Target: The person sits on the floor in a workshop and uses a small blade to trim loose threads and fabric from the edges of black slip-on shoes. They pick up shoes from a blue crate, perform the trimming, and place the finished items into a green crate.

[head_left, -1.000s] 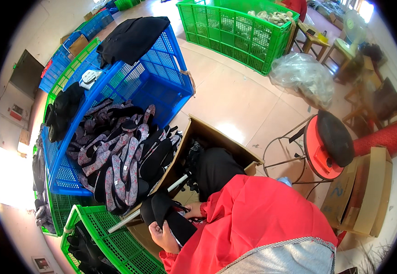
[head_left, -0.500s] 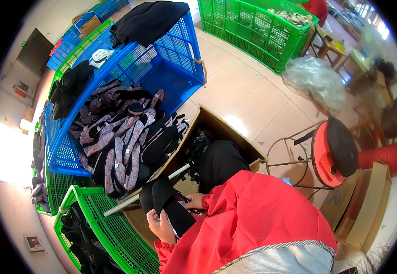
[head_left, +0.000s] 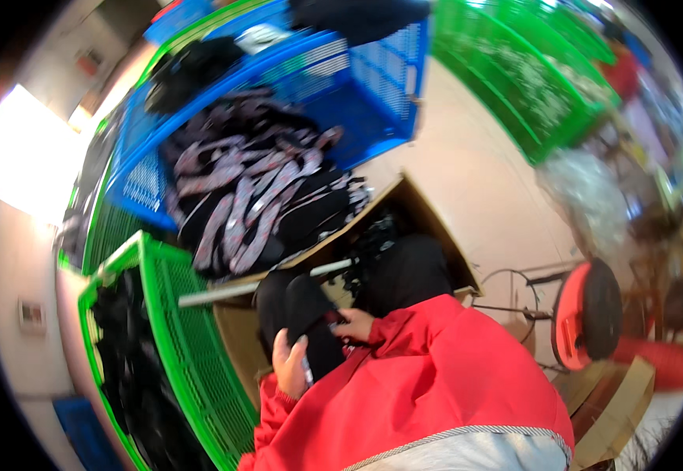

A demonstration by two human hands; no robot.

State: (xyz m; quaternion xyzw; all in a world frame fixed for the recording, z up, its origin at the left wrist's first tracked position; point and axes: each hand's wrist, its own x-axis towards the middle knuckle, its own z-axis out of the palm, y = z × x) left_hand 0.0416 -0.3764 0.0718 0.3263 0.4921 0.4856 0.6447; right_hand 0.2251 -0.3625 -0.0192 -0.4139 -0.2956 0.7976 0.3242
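A black cloth shoe (head_left: 310,310) with a patch of floral lining lies over my lap, blurred by motion. My left hand (head_left: 288,365) grips its near left edge, thumb and fingers bent around the fabric. On the other side, my right hand (head_left: 355,323) pinches the edge where the lining shows; its fingertips are partly hidden. Just beyond my knees stands an open cardboard box (head_left: 436,216), with dark material inside. A pale rod (head_left: 228,293) crosses the box's near left side, next to the shoe.
Many black and floral shoe pieces (head_left: 239,196) fill a blue crate (head_left: 373,118) ahead. A green crate (head_left: 192,369) of black pieces stands close on my left. To the right are a red stool (head_left: 573,314), a clear plastic bag (head_left: 585,188) and a green crate (head_left: 506,102).
The view has swung, so the crates sit farther right and the picture is blurred. Both hands still hold the black shoe, whose upper part now looks straighter and less folded.
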